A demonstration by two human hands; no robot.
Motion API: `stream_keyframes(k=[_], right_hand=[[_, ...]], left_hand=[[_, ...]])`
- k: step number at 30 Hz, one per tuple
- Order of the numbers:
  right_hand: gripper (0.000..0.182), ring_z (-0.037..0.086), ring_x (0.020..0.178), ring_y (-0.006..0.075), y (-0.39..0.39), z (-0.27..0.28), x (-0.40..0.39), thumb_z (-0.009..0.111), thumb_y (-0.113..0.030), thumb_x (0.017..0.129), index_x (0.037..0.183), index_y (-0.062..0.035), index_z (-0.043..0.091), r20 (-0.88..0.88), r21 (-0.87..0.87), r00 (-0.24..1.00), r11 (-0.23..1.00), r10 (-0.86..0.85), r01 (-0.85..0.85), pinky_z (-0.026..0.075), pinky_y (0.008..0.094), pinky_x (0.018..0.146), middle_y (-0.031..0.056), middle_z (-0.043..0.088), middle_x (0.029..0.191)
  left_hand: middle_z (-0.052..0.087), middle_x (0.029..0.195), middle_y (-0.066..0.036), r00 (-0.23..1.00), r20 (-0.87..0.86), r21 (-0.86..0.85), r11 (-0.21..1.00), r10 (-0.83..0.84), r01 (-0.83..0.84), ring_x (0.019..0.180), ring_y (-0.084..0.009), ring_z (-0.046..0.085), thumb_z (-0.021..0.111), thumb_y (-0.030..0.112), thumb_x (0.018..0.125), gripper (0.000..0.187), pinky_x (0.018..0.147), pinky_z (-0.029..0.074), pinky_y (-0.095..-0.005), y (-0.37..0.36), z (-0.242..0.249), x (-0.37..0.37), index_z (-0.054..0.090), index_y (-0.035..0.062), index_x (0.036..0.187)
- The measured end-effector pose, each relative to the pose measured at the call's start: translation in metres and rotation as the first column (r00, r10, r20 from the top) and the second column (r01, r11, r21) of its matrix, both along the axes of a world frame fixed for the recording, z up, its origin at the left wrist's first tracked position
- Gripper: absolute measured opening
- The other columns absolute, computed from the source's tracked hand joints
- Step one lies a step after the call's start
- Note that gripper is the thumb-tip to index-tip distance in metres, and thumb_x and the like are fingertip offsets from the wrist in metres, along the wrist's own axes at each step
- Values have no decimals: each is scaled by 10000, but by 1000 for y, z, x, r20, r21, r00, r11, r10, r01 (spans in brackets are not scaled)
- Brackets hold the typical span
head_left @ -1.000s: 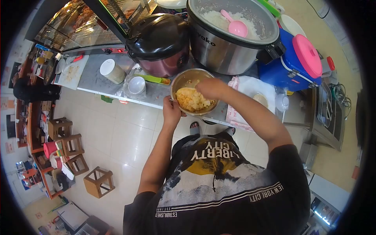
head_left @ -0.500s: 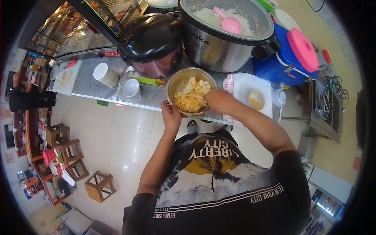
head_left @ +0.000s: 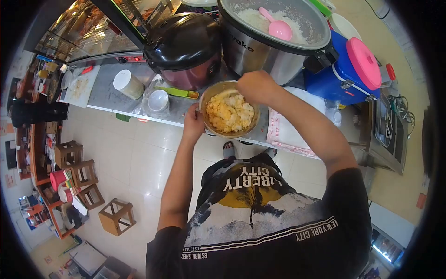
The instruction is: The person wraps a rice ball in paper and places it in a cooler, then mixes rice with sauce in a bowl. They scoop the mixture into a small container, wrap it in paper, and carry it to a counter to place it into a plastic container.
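Note:
A metal bowl (head_left: 202, 111) at the counter's front edge holds rice (head_left: 232, 114), partly white and partly coated orange-yellow. My left hand (head_left: 193, 122) grips the bowl's left rim. Closed in a fist, my right hand (head_left: 258, 87) is over the bowl's far right rim. From it a pale spoon (head_left: 227, 93) reaches into the rice; its handle is hidden by my fingers.
Behind the bowl stand a dark rice cooker (head_left: 186, 51) and a large open cooker (head_left: 260, 56) of white rice with a pink scoop (head_left: 280, 30). Right are a white cloth (head_left: 295, 123) and blue cooler (head_left: 332, 69). Left are a white-lidded jar (head_left: 128, 84) and green-handled knife (head_left: 179, 92).
My right hand has moved from the bowl's right side to its far rim, taking the spoon along. The rice has been turned over, and my left hand has shifted slightly up the rim.

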State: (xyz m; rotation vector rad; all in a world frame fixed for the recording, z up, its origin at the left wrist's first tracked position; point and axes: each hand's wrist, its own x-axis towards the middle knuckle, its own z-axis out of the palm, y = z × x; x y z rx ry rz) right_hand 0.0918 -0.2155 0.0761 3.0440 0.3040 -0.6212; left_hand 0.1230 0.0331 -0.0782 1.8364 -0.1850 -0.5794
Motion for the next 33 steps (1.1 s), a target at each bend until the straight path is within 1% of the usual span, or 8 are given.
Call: stream_keyframes(k=[4,8,12,17,20,22,27,33], right_hand=[[182,709,872,330,1,-91,37,660,-184,825,982,-157,749,112,199,985,968,132,-153,562,456,721,133,725,898],[193,709,902,331,14,-56,13,642,-206,840,992,-168,755,-52,233,957,935,286,-267,565,448,723,124,734,944],[192,725,911,318,-4,-10,13,684,-151,786,955,-115,769,-130,18,980,989,151,-150,582,429,719,139,748,989],[125,737,822,330,-13,-89,10,701,-109,732,817,-40,760,-4,90,995,991,97,-96,589,453,714,159,741,857],[123,734,801,347,-3,-34,-33,669,-97,751,815,-35,753,-46,14,993,994,113,-112,590,444,701,176,730,831],[135,728,791,359,3,-32,-64,629,-86,773,809,-27,745,-141,86,989,996,35,-23,589,445,689,197,723,839],[164,712,760,384,50,-74,-105,592,-85,792,790,8,727,12,288,982,941,-189,178,578,480,691,230,700,814],[203,707,760,399,48,-19,-116,561,-88,813,781,38,717,-97,308,991,944,-94,120,569,494,697,243,696,813]], left_hand=[[647,829,-101,998,32,-14,998,-58,59,630,-146,607,530,109,999,299,591,488,-296,-4,-2,21,590,-5,1269],[668,870,-130,972,219,48,996,-90,81,810,-197,644,538,116,1000,271,764,508,-330,1,-25,32,617,5,1234],[693,937,-160,958,266,73,994,-103,87,860,-222,657,542,130,1009,247,810,513,-345,2,-26,32,629,10,1207],[710,983,-192,919,366,107,988,-146,114,904,-249,679,532,123,1015,233,826,517,-341,-5,-32,40,637,-10,1174],[667,1066,-283,918,380,103,991,-116,83,1009,-459,637,522,77,976,217,889,501,-447,-8,-15,36,634,-7,1143],[665,1066,-283,908,406,121,991,-101,56,1020,-453,636,519,82,977,219,899,498,-450,-8,-19,37,636,-12,1138],[666,1078,-276,885,463,172,984,-48,-36,1037,-445,631,508,64,967,231,923,494,-456,-10,-21,33,638,-19,1139],[664,1105,-270,884,468,152,986,-6,-73,1055,-438,625,498,40,951,253,937,490,-455,-6,-22,29,629,-50,1147]])
